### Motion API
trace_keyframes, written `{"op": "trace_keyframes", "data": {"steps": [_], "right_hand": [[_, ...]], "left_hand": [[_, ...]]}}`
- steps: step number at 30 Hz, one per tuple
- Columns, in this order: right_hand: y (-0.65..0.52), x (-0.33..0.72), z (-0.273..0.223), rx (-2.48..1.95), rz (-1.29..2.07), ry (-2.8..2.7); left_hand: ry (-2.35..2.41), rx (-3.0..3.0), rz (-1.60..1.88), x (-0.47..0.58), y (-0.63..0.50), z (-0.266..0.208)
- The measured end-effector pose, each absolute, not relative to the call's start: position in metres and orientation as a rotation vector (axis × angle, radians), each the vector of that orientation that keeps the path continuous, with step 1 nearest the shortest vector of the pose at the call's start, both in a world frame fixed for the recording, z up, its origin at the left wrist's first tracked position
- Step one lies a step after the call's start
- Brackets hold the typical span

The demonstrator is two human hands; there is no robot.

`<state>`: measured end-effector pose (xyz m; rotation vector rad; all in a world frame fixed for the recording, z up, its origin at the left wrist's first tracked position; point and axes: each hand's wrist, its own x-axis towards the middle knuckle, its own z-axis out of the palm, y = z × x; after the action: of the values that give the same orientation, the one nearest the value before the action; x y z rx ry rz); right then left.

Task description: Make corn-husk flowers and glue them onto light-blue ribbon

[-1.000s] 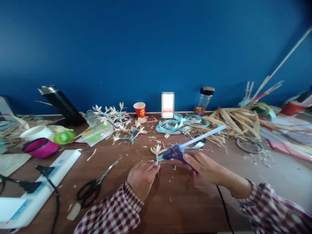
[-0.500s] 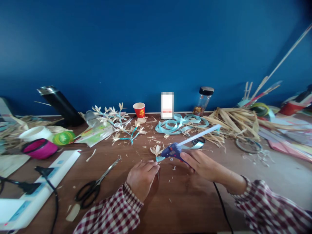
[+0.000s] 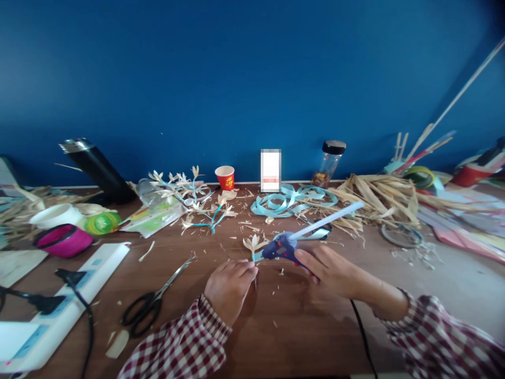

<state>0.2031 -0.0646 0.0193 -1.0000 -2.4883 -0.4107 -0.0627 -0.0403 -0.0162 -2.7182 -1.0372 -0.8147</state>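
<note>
My left hand (image 3: 231, 287) is closed, pinching the stem of a pale dried-husk flower (image 3: 253, 246) just above the table. A short light blue ribbon (image 3: 259, 256) runs from the flower's base to the right. My right hand (image 3: 329, 268) is wrapped round the handle of a blue glue gun (image 3: 281, 247), with a long glue stick (image 3: 329, 220) jutting from its back. The gun's nozzle points left, close to the ribbon; whether it touches is hard to tell. Branches of finished husk flowers (image 3: 213, 221) lie behind, left of a coil of light blue ribbon (image 3: 272, 205).
Scissors (image 3: 152, 305) lie left of my left hand, beside a white power strip (image 3: 100, 273) with plugs. A red paper cup (image 3: 225, 179), a clear bottle (image 3: 329, 164) and dried husks (image 3: 379, 197) stand along the wall. A black cord (image 3: 361, 334) trails below my right hand.
My right hand and the glue gun have shifted slightly to the right, away from the flower. My left hand stays in place with the flower.
</note>
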Motion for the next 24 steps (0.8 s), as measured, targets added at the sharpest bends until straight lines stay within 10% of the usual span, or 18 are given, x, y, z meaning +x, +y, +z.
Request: {"op": "trace_keyframes", "data": {"steps": [24], "right_hand": [[-0.0598,0.2044,0.0140,-1.027,-0.334,-2.529]], "left_hand": [[-1.046,-2.735,-0.787,-0.0631,-0.0394,-0.0164]]}}
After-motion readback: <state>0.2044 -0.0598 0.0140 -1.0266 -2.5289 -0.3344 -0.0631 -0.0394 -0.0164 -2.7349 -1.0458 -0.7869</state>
